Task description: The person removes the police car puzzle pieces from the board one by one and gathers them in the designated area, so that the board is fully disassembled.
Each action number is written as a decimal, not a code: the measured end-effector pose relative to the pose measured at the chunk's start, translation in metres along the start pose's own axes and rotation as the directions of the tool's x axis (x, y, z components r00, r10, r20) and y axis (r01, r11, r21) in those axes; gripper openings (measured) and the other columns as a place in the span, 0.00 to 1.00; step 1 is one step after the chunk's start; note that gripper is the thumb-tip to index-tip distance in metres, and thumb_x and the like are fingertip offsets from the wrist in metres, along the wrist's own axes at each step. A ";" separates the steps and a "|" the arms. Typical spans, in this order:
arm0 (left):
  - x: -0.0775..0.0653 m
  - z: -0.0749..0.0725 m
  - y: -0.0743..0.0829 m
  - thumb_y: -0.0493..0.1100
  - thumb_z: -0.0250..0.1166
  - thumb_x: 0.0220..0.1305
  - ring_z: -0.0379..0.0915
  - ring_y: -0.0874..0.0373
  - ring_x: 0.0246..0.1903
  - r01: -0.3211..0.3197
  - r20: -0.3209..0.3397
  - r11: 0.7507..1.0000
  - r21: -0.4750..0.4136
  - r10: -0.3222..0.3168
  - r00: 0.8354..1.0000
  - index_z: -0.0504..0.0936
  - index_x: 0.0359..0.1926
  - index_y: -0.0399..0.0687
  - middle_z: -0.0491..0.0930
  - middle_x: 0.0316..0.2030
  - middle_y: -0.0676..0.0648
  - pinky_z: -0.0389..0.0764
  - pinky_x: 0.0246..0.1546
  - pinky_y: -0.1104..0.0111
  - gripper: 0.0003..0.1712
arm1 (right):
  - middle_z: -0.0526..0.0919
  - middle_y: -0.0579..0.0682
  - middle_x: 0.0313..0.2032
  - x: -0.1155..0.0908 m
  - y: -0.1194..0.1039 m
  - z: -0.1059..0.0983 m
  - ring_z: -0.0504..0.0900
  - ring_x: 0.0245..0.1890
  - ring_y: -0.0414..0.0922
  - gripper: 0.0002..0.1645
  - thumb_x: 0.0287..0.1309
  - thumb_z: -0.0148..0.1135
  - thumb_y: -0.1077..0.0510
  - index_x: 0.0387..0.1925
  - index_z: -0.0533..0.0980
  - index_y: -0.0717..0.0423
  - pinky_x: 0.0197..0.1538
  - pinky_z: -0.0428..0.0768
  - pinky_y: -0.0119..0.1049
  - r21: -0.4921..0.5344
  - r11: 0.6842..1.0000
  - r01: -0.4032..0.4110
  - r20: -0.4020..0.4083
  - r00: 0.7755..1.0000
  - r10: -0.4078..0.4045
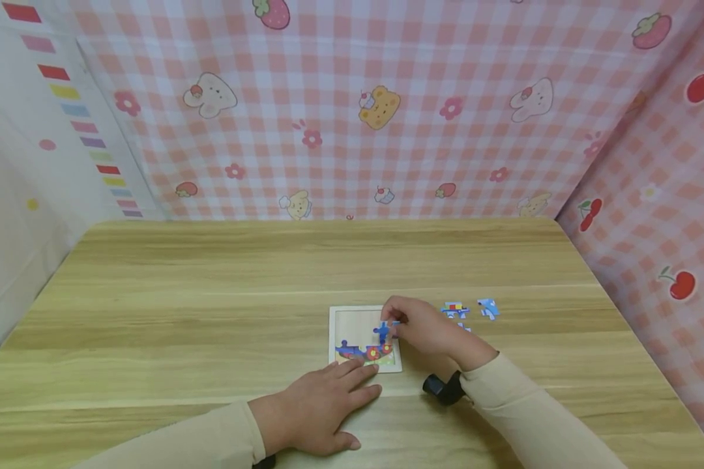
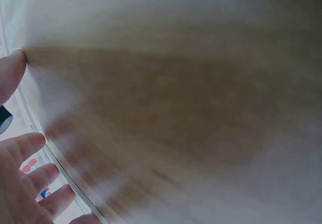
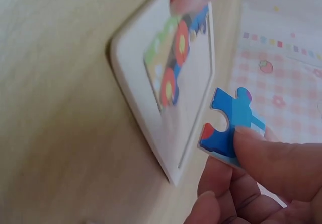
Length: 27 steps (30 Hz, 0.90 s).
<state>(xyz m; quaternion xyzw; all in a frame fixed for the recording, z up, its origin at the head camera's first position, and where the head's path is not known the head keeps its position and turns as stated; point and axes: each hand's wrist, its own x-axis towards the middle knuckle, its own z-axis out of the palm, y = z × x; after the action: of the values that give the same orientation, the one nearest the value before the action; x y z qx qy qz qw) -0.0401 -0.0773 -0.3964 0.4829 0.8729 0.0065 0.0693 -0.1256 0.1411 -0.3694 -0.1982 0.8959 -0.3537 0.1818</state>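
Between thumb and fingers, my right hand (image 1: 425, 329) pinches a blue puzzle piece (image 3: 229, 123), which has a red corner and a purple tip on one knob. It is held over the right part of a pale wooden puzzle tray (image 1: 332, 326). Joined pieces with red-and-yellow wheels (image 3: 168, 86) fill the near strip of the tray; the bare wooden bottom shows behind them. My left hand (image 1: 322, 407) lies with fingers spread, fingertips at the tray's near edge. In the left wrist view its fingers (image 2: 43, 176) are straight beside the tray's rim.
Loose puzzle pieces lie right of the tray: one with red and yellow (image 1: 455, 309), a light blue one (image 1: 489, 308), and another partly hidden behind my right hand. A black wrist camera (image 1: 442, 389) sits under my right wrist. A checked pink curtain (image 1: 340, 150) hangs behind the wooden table (image 1: 182, 312).
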 end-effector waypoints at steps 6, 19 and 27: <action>-0.001 0.001 0.001 0.65 0.60 0.60 0.58 0.49 0.68 -0.001 -0.021 1.000 0.017 0.002 1.000 0.68 0.67 0.52 0.63 0.68 0.46 0.69 0.62 0.60 0.39 | 0.74 0.48 0.32 -0.005 0.007 -0.013 0.72 0.35 0.44 0.08 0.60 0.57 0.70 0.37 0.75 0.56 0.39 0.72 0.37 0.004 1.000 0.007 -0.009 1.000 -0.007; 0.000 0.000 0.001 0.65 0.60 0.60 0.57 0.49 0.68 0.004 -0.009 1.000 -0.002 -0.004 1.000 0.67 0.68 0.52 0.63 0.69 0.46 0.68 0.63 0.59 0.39 | 0.75 0.49 0.33 -0.016 0.025 -0.037 0.71 0.35 0.45 0.06 0.61 0.56 0.68 0.38 0.75 0.57 0.39 0.71 0.38 -0.001 1.000 -0.009 -0.045 0.999 0.009; -0.001 -0.002 0.002 0.64 0.60 0.61 0.58 0.49 0.68 0.005 -0.010 1.000 -0.005 -0.005 1.000 0.67 0.68 0.52 0.63 0.69 0.46 0.69 0.62 0.59 0.39 | 0.76 0.49 0.34 -0.026 0.035 -0.054 0.72 0.37 0.46 0.05 0.60 0.58 0.68 0.38 0.76 0.59 0.43 0.72 0.41 -0.037 0.999 0.017 -0.071 0.997 -0.020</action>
<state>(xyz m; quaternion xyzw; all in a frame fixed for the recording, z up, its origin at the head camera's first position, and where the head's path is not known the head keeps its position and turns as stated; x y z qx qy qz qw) -0.0380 -0.0775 -0.3943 0.4805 0.8744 0.0110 0.0661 -0.1362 0.2076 -0.3527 -0.1970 0.9062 -0.3458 0.1425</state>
